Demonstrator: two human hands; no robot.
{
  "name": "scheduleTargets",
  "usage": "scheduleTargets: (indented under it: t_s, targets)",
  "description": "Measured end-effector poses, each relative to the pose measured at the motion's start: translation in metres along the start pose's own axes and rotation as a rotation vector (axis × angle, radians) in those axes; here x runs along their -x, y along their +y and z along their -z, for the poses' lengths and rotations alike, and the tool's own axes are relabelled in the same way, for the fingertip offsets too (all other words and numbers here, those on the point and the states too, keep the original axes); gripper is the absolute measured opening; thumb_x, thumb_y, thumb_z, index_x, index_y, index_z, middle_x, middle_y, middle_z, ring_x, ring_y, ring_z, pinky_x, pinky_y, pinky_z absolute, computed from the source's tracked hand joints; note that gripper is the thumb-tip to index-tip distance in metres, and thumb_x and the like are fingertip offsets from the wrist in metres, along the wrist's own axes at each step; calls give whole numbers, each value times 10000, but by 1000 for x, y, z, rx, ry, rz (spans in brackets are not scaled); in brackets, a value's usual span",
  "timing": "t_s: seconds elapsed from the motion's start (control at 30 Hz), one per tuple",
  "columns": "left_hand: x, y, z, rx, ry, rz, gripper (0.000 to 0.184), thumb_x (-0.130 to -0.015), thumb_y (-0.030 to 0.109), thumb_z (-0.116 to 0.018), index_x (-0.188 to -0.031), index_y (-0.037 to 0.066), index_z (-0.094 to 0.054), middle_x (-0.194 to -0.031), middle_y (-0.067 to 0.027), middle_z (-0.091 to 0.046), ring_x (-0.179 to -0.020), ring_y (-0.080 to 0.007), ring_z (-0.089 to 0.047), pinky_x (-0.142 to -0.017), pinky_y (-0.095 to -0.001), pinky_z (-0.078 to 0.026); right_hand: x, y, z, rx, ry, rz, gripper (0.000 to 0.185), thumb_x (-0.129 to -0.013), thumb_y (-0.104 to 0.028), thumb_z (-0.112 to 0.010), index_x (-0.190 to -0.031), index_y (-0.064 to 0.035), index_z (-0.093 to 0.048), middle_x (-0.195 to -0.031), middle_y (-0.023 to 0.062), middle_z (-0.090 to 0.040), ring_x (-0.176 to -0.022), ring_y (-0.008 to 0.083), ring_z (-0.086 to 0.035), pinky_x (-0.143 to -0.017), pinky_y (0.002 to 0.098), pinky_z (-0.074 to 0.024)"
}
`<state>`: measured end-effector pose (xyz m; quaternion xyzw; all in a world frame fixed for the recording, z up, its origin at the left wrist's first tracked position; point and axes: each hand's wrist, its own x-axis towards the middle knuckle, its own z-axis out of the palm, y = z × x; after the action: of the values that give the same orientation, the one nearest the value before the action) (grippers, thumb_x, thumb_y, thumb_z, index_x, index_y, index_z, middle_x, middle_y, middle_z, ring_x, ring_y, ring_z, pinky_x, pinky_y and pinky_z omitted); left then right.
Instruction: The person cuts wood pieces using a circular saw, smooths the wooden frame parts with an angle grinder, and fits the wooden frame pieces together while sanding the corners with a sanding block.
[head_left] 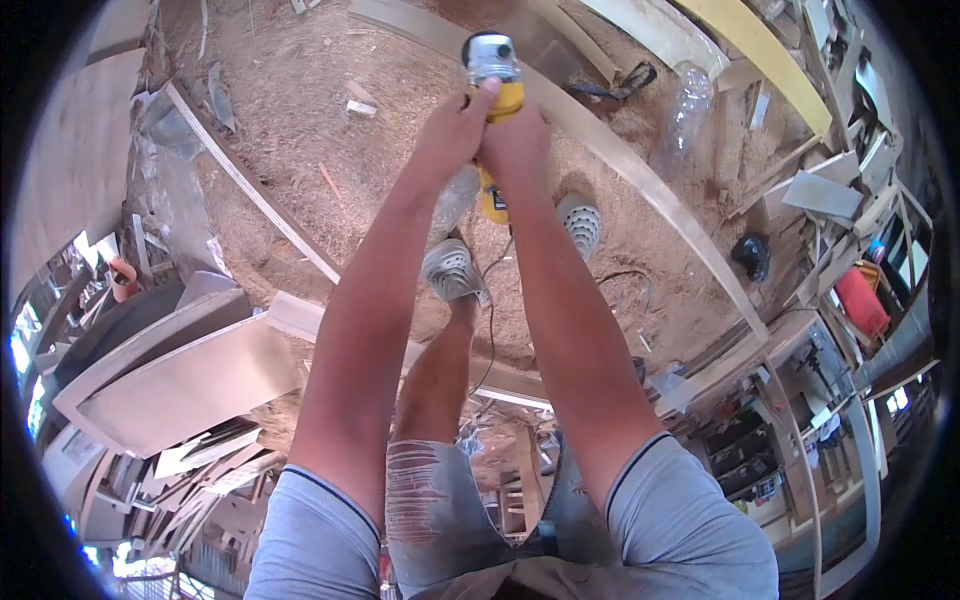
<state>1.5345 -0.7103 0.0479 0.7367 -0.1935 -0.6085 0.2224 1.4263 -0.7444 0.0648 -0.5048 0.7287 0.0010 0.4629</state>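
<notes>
Both my hands are wrapped round a yellow angle grinder (508, 97) with a silver head, held out in front of me at the top middle of the view. My left hand (457, 128) grips it near the head, and my right hand (517, 143) is closed round its body. The rear of the grinder shows below my hands, with a dark cord running down between my legs. The grinder's head is over a long curved wooden strip (600, 135); whether they touch I cannot tell.
Sawdust covers the ground round my grey clogs (452, 270). A clear plastic bottle (690, 100) lies at the upper right, near a yellow curved board (765, 55). Curved panels (190, 385) and scrap wood are piled at left; more scrap and a red object (862, 303) are at right.
</notes>
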Motion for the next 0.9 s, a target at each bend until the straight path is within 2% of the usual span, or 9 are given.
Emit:
scheduleTargets:
  t_s: [0.1,0.2,0.3,0.4,0.5,0.6,0.9]
  targets:
    - [5,-7,-37,-27,-49,-28,902,-1016,740,-487,-1287,-102,-667,-1176,-319,-722,-1137,-406,-716,-1022,-452,-525,7,36,14,-72,126,56,551,-846,-360,-847,-1228,-38,-613,-1134,270,-751,-1082,470,-725,-935,552,-567]
    - [17,-3,-60,-71,-77,-27,884,-1012,746,-490,-1248,-84,-680,-1177,-310,-725,-1140,-403,-714,-1004,-452,-530,8,60,30,-4,108,-37,536,-842,-280,-854,-1249,-40,-600,-1144,261,-753,-1103,461,-721,-942,550,-563]
    - [27,0,-77,-185,-56,-59,875,-1009,754,-487,-1214,-72,-688,-1168,-318,-724,-1143,-407,-711,-1005,-460,-523,10,81,43,-24,85,-74,537,-849,-266,-847,-1267,-48,-591,-1153,253,-754,-1118,455,-718,-955,542,-563]
    - [32,-2,-100,-104,-128,-1,879,-1005,761,-485,-1199,-73,-686,-1165,-325,-722,-1148,-428,-702,-1019,-474,-510,12,104,53,-58,121,-64,519,-857,-262,-837,-1266,-54,-594,-1158,243,-757,-1124,451,-719,-962,532,-566]
    - [39,-1,-120,-205,-96,-85,890,-1000,766,-490,-1203,-79,-680,-1150,-316,-731,-1124,-425,-713,-1007,-467,-517,12,123,63,2,154,-73,511,-862,-252,-830,-1270,-57,-594,-1167,233,-760,-1125,447,-722,-964,523,-573]
    - [37,-9,-145,-171,-111,-122,895,-996,771,-491,-1188,-81,-685,-1135,-310,-736,-1106,-418,-724,-989,-460,-529,18,133,80,-38,163,-122,507,-860,-248,-830,-1265,-56,-594,-1173,231,-759,-1125,444,-723,-960,521,-579]
    - [51,-19,-232,-294,-169,-129,903,-985,786,-502,-1101,-90,-691,-1042,-313,-745,-1056,-408,-744,-937,-476,-546,17,217,125,-135,194,-150,506,-843,-322,-840,-1182,-57,-574,-1100,248,-763,-1066,438,-746,-901,534,-602]
